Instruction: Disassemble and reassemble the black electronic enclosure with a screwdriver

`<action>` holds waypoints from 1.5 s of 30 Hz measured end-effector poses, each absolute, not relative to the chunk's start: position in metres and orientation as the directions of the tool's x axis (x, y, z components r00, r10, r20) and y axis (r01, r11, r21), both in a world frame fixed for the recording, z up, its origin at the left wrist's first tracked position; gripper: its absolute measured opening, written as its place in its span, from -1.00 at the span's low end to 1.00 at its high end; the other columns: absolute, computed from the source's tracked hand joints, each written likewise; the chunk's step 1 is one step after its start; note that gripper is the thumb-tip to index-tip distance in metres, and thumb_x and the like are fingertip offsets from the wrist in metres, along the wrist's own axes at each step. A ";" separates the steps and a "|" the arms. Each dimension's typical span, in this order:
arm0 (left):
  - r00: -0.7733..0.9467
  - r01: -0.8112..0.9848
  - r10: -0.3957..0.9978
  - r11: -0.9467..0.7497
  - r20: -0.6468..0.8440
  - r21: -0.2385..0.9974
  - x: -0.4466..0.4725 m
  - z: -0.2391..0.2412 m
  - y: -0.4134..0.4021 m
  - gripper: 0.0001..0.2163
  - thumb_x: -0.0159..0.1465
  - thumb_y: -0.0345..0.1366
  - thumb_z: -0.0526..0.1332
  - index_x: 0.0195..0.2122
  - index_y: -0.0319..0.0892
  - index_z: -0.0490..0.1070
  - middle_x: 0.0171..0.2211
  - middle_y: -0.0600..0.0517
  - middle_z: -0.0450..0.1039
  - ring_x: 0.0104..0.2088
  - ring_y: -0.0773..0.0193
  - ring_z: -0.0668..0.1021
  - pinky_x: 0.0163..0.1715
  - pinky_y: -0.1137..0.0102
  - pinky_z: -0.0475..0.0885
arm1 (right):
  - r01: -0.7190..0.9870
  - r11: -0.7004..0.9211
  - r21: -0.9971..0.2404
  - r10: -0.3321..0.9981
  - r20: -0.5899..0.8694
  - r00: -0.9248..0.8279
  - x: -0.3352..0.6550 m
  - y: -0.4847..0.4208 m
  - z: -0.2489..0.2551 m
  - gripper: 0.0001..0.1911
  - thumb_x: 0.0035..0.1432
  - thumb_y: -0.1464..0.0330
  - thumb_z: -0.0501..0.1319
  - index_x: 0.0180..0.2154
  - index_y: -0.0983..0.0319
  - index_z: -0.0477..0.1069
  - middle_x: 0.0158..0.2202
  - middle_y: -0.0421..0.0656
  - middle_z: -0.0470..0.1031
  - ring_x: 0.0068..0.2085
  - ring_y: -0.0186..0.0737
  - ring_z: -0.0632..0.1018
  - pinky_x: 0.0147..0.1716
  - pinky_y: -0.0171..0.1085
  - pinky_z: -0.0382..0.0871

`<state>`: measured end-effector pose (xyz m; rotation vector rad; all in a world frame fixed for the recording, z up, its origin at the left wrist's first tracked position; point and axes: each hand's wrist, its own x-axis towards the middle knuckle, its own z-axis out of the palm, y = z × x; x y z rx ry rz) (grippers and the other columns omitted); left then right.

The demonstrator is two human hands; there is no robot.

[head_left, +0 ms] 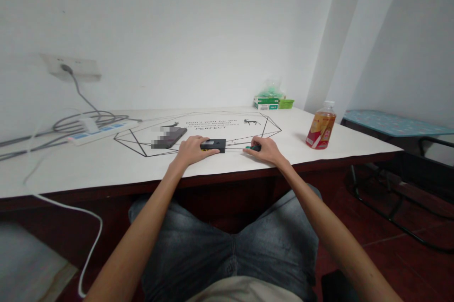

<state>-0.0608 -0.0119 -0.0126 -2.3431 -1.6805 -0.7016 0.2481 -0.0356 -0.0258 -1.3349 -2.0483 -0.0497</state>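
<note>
head view: white table [88, 169], drink bottle [321, 127] at right; left hand [193, 151] and right hand [267, 150] both gripping; black box [219, 145] in left, near table's front edge; teal-and-black screwdriver [253, 147] in right, shaft toward box's right end.

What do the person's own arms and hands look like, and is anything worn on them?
The left hand and right hand are ungloved. Both slim forearms are bare, with no sleeve, watch or bracelet showing. Any ring is too small to tell.
</note>
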 end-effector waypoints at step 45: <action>0.392 0.800 0.640 -0.592 0.661 0.099 -0.002 -0.012 -0.023 -0.84 0.32 -0.20 0.27 -0.22 -0.03 0.66 0.06 -0.07 0.55 0.12 0.01 0.49 0.13 0.07 0.31 | 0.883 0.358 -0.304 0.789 0.605 -0.112 0.247 -0.037 -0.024 -0.53 0.23 -0.02 0.22 -0.47 0.20 0.57 -0.44 -0.10 0.61 -0.36 -0.19 0.54 -0.39 -0.27 0.12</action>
